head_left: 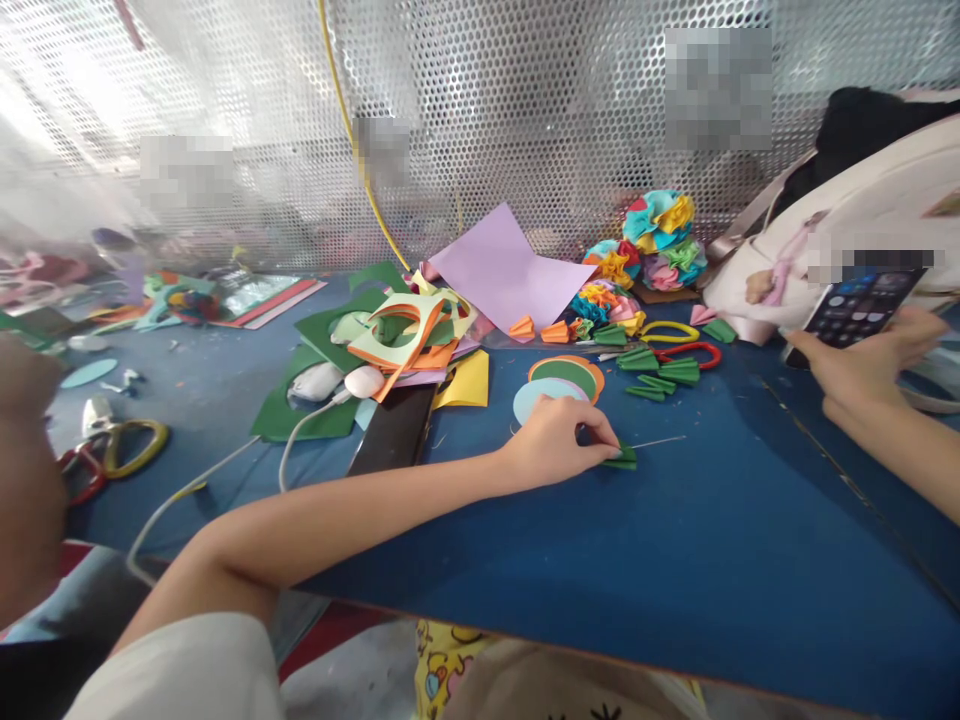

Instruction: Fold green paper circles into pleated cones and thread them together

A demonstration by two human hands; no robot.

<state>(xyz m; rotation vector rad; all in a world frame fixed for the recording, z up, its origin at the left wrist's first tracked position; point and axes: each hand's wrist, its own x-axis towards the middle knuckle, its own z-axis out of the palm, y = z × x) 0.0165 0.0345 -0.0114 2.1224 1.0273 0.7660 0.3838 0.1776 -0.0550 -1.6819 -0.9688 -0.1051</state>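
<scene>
Pinching a pleated green paper piece (621, 458) with the left hand (559, 442), fingertips pressed together on it, a thin metal pin (656, 441) jutting rightward from the fold, all out on the blue tabletop (750, 560) just beside pale paper circles (541, 398). Seemingly working the fold along the pin, and calling for a steady pinch. Gripping a smartphone (859, 308) at far right: another hand (862, 365), probably a co-worker's.

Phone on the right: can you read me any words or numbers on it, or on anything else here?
No words, numbers or brands can be read anywhere.
The phone shows only tiny icons, too small to read.
The white bag has a printed picture, but no readable words.
</scene>
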